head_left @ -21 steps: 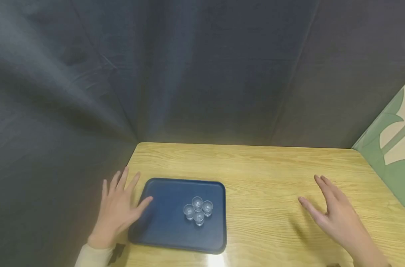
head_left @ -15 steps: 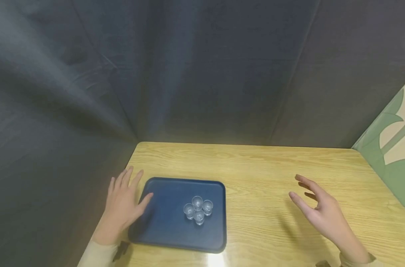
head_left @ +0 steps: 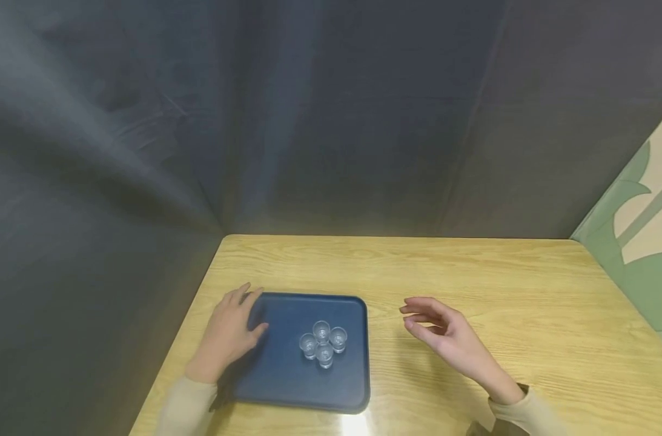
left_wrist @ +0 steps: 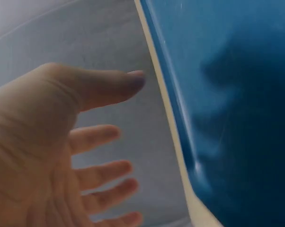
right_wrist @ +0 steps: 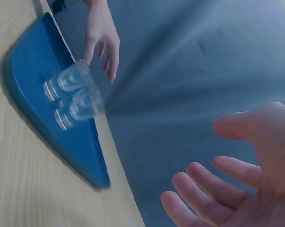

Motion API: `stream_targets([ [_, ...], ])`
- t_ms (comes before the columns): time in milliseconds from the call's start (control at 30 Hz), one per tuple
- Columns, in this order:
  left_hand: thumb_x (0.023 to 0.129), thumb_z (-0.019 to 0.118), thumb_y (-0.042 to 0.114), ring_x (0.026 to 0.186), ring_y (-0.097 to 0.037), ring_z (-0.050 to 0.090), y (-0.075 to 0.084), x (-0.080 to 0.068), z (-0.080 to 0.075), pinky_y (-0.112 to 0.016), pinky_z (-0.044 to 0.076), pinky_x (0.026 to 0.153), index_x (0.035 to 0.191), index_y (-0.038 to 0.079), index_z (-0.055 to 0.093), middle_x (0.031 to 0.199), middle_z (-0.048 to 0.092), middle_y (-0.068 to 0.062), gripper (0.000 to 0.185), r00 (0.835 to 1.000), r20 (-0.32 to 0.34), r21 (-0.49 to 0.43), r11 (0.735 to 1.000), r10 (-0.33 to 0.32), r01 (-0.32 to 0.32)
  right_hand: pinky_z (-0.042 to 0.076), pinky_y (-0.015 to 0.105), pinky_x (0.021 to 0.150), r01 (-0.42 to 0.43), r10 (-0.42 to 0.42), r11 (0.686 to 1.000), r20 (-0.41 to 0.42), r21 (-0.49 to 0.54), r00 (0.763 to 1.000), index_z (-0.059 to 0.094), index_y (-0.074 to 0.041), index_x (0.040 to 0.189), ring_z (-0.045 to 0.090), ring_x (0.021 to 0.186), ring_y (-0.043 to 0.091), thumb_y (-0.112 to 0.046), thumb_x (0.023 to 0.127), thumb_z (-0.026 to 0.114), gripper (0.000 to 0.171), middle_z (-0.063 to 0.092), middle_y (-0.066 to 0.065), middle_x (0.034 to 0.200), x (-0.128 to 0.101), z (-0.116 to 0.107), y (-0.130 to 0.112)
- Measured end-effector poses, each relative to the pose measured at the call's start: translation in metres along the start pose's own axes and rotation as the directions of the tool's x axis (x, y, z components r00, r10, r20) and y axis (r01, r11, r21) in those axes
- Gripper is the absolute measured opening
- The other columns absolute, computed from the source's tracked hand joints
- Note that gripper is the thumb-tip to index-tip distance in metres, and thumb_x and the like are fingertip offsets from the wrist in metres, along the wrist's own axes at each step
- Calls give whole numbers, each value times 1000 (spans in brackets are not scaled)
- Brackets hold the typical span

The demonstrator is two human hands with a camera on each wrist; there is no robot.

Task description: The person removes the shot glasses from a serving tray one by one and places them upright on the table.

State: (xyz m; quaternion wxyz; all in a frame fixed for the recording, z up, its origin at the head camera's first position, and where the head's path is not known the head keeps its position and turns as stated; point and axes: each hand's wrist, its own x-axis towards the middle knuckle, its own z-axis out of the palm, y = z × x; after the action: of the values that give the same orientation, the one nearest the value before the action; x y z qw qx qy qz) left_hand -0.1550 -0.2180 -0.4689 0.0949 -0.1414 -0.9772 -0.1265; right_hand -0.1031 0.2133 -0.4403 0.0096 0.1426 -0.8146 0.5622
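Approaching the dark blue rectangular plastic tray (head_left: 287,375) of four small clear glass cups (head_left: 322,343) on the wooden table (head_left: 472,278): left hand (head_left: 229,333) loose-fingered at its far-left rim, right hand (head_left: 445,336) empty and slack to its right, needing a rim grip next.

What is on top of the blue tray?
Four small clear cups stand bunched together on the blue tray. The left hand covers its left edge, so that part is hidden.

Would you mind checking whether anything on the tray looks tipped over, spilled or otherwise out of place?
Nothing stands out. The four small clear cups stand upright in a tight cluster on the blue tray, which lies flat on the table; no spill shows.
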Motion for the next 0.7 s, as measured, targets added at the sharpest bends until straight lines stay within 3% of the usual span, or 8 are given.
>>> stream_targets([
  [167,89,86,31,144,-54,48,7,5,9,-70,44,116,150,4,57,159,47,-32,73,997,80,-24,1000,-17,19,64,28,89,-1,0,1000,44,29,999,65,-4,137,74,110,17,-12,100,74,39,72,23,129,15,25,3],
  [433,89,86,32,146,-54,44,17,10,15,-69,39,120,149,4,60,159,45,-35,71,983,171,-53,996,-60,70,64,27,91,-32,20,995,127,95,992,64,2,137,72,116,42,-11,96,78,45,68,30,133,29,55,8],
  [700,89,85,35,147,-55,43,16,15,24,-70,35,123,150,5,58,158,47,-34,73,973,208,-36,994,-96,106,64,28,90,-1,-5,999,154,40,988,65,0,136,68,119,47,-15,96,79,45,68,26,136,40,77,8],
])
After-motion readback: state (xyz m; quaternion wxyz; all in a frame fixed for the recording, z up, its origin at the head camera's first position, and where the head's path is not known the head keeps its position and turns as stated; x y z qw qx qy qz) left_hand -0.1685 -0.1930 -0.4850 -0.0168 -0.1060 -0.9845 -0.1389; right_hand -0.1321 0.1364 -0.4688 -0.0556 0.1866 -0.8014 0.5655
